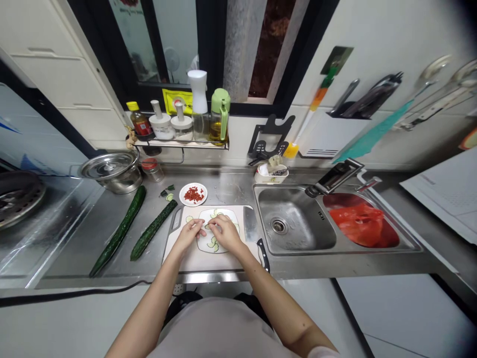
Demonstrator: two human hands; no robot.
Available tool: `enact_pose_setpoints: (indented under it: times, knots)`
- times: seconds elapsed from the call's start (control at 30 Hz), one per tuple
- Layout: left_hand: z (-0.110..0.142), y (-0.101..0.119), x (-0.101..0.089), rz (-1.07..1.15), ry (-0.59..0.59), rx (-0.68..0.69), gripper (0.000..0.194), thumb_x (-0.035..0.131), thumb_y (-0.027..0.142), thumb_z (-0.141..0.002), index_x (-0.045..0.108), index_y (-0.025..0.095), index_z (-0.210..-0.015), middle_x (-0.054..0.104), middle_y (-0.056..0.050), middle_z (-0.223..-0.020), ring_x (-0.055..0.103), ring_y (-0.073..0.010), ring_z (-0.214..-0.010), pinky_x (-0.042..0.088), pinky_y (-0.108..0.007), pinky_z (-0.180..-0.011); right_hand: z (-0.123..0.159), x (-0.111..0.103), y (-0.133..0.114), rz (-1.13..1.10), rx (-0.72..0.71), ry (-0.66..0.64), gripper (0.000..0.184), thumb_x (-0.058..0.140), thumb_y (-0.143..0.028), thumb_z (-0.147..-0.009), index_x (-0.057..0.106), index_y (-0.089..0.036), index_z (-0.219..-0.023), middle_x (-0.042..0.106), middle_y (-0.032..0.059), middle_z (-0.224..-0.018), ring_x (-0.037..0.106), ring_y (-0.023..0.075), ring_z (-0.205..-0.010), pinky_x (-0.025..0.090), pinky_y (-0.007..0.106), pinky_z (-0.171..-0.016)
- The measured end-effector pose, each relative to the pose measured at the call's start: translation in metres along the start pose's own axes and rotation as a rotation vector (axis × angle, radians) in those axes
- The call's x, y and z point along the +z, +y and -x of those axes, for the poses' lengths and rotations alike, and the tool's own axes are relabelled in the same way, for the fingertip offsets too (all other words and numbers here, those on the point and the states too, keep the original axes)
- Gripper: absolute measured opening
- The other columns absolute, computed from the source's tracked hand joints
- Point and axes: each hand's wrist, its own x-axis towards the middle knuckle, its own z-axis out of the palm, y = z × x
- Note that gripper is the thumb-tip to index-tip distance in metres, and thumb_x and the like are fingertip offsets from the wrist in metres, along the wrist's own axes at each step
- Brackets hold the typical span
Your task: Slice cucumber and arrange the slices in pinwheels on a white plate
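Observation:
My left hand (191,233) and my right hand (224,233) are close together over a white plate (201,247). On the plate lie thin cucumber slices (212,244), some fanned in curved groups. My right fingertips pinch what looks like a small cucumber slice (207,227). The left thumb and fingers are drawn together just beside it; what they hold, if anything, is hidden. The plate rests on a cutting board (189,263), where one loose slice (189,219) lies. A kitchen knife (264,254) with a black handle lies along the board's right side.
Left of the board lie two cucumbers (153,230) (119,233). Behind it are a small dish of red bits (193,194) and cucumber scraps (168,192). A lidded pot (112,171) stands back left. The double sink (298,219) is at right, with a red plastic bag (357,223).

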Motion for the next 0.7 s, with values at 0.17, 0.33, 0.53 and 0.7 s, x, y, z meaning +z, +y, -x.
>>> enact_pose_setpoints:
  times: [0.17,0.33,0.53,0.7]
  knots:
    - [0.001,0.006,0.001,0.069,-0.009,-0.089,0.064,0.071,0.049,-0.064,0.059,0.017,-0.118,0.068,-0.003,-0.076,0.05,-0.0094,-0.057,0.023,-0.02,-0.049,0.0,0.0,0.002,0.037,-0.034,-0.023,0.017,0.055,-0.02,-0.09,0.071,-0.022,-0.095,0.061,0.0039,-0.091,0.05,0.0181,-0.093,0.041,0.03,-0.082]
    - [-0.004,-0.002,-0.001,0.113,-0.029,-0.11,0.064,0.074,0.042,-0.061,0.06,0.019,-0.12,0.066,-0.002,-0.077,0.052,-0.0091,-0.06,0.024,-0.019,-0.049,-0.001,-0.001,0.007,0.085,-0.071,-0.072,0.019,0.055,-0.021,-0.091,0.072,-0.025,-0.098,0.06,0.004,-0.095,0.05,0.018,-0.095,0.041,0.029,-0.083]
    - [-0.01,-0.013,0.001,0.174,-0.021,-0.02,0.064,0.075,0.037,-0.059,0.057,0.018,-0.117,0.058,0.004,-0.067,0.048,-0.0071,-0.055,0.027,-0.019,-0.05,-0.003,0.002,0.009,0.119,-0.026,-0.089,0.015,0.055,-0.026,-0.091,0.069,-0.022,-0.094,0.06,0.0041,-0.094,0.05,0.0184,-0.095,0.041,0.03,-0.082]
    - [-0.016,-0.019,0.0,0.194,0.01,0.089,0.059,0.076,0.033,-0.058,0.056,0.017,-0.111,0.056,0.006,-0.065,0.052,-0.0082,-0.061,0.039,-0.022,-0.063,-0.005,0.012,0.01,0.083,0.027,-0.11,0.011,0.056,-0.022,-0.087,0.067,-0.021,-0.09,0.061,0.0031,-0.091,0.052,0.0169,-0.092,0.04,0.029,-0.082]
